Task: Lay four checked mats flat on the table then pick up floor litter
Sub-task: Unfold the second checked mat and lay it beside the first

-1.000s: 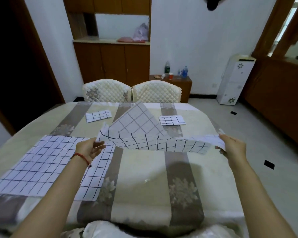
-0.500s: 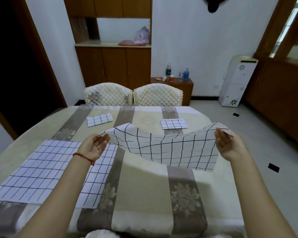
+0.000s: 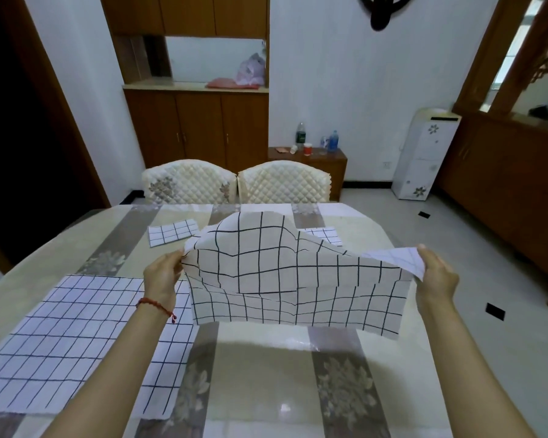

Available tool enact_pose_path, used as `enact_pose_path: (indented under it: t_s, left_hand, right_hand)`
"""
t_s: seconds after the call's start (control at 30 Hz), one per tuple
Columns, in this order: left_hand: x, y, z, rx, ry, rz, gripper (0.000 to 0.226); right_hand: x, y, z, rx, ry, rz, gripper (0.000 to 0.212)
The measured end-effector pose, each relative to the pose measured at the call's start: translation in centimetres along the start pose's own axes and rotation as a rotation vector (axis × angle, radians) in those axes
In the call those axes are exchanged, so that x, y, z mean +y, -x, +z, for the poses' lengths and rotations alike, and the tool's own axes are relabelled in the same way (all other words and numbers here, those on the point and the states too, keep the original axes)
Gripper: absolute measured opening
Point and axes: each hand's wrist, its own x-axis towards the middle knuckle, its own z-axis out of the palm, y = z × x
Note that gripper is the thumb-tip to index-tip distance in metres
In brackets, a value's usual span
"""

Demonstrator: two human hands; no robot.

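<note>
A white checked mat (image 3: 285, 279) hangs rumpled in the air above the table, stretched between both hands. My left hand (image 3: 163, 276) pinches its left edge and my right hand (image 3: 435, 278) grips its right corner. Another checked mat (image 3: 73, 339) lies spread flat on the table's near left. Two folded checked mats rest at the far side: one at far left (image 3: 173, 232), one at far right (image 3: 326, 235) half hidden behind the raised mat. Small dark bits of litter (image 3: 494, 311) lie on the pale floor to the right.
The table (image 3: 276, 384) has a glossy striped floral cover. Two quilted chairs (image 3: 234, 186) stand at its far side. A wooden cabinet (image 3: 196, 128), a low stand with bottles (image 3: 310, 153) and a white dispenser (image 3: 424, 153) line the back wall. Another litter piece (image 3: 424, 214) lies farther off.
The mat has been lifted off the table and pulled open between both hands; it now hangs higher, bulging upward in the middle. Both hands rose.
</note>
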Motion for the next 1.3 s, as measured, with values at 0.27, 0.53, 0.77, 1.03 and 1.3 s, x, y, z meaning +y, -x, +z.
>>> enact_pose_path:
  t_s: [0.27,0.53,0.77,1.03,1.3]
  left_hand:
    - [1.4,-2.5,0.6,-0.058,-0.005,0.0,0.01]
    - [-2.7,-6.3,0.7,-0.065,-0.207,-0.044,0.033]
    - [-10.0,-8.9,0.7,-0.034,-0.341,-0.163,0.031]
    - [-16.3,-8.6,0.8,-0.057,-0.592,-0.178,0.029]
    - [-19.1,-5.8,1.4,-0.141,-1.247,0.261,0.028]
  right_hand:
    - [-0.6,-3.1,1.8,-0.029,0.158,-0.022,0.029]
    - [2.8,-6.5,2.8,-0.146,0.513,-0.019,0.03]
    - [10.2,-9.1,1.9,-0.125,0.669,0.149,0.025]
    - [17.6,-9.6,-1.8,-0.214,0.859,0.149,0.037]
    - [19.2,-6.5,-0.9,-0.152,1.186,-0.197,0.033]
